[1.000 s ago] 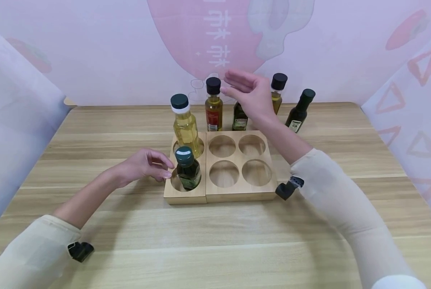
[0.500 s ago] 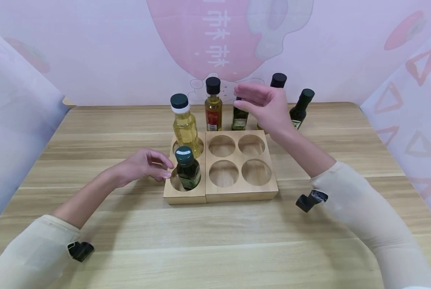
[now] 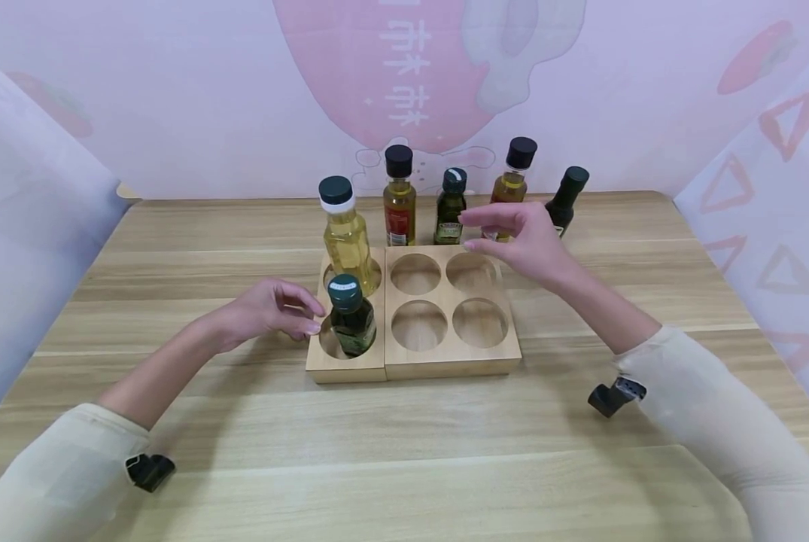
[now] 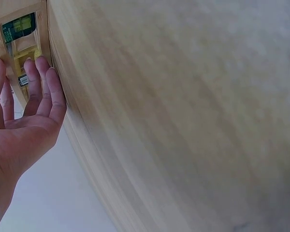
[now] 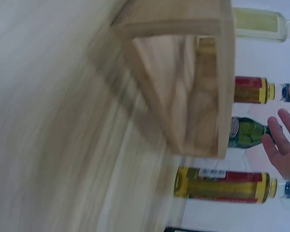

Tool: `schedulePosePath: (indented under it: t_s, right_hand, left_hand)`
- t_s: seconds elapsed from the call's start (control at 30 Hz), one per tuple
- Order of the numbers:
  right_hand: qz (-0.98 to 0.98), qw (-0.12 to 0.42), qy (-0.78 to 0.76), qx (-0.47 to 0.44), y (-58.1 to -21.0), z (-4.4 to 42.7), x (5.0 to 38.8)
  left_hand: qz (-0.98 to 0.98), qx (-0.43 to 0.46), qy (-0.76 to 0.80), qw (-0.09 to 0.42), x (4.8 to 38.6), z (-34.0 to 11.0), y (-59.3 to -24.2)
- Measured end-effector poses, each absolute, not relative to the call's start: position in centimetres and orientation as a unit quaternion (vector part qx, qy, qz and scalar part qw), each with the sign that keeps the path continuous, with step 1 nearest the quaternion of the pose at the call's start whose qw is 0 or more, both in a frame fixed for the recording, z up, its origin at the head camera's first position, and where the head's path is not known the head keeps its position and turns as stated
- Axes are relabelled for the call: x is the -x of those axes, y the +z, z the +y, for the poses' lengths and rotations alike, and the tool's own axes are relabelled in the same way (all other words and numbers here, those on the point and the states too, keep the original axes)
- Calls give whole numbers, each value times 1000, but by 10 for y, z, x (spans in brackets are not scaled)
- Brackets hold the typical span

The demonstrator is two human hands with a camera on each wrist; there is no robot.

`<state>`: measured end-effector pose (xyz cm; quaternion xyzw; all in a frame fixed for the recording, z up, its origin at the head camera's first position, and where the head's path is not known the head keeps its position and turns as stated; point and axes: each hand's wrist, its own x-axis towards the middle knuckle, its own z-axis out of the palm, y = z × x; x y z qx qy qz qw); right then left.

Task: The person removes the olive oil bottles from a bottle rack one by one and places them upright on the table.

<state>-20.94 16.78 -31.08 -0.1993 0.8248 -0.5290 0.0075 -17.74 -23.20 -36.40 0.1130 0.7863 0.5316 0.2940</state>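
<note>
My left hand (image 3: pixel 273 315) rests by the left edge of the narrow wooden holder (image 3: pixel 347 370), fingers loosely bent with nothing in them. A small dark green bottle (image 3: pixel 354 328) stands in its front hole, a tall pale-yellow oil bottle (image 3: pixel 348 241) in the back one. Over the back right corner of the wider wooden holder (image 3: pixel 451 367) hovers my right hand (image 3: pixel 522 245), fingers slightly bent, holding nothing. It partly covers an amber oil bottle (image 3: pixel 509 188) with a black cap. A small green bottle (image 3: pixel 450 214) stands just left of its fingertips.
Behind the holders stand a red-labelled oil bottle (image 3: pixel 399 207) and, farther right, a slim dark bottle (image 3: pixel 567 197). Several round holes show in the wider holder. The wood-grain table (image 3: pixel 404 459) ends at a printed backdrop (image 3: pixel 208 98).
My right hand has moved right and come down nearer the holder, uncovering the small green bottle at the back. My left hand stays where it was.
</note>
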Motion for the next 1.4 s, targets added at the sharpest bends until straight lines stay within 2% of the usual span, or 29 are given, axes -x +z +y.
schedulePosePath:
  t_s: [0.5,1.4]
  right_hand:
    - [875,102,-407,239,-343,207,218]
    - [881,150,-358,272,-348,197,224]
  left_hand:
    - [788,-115,529,294,177,-232,-365]
    - [785,-113,528,304,176,-236,-359]
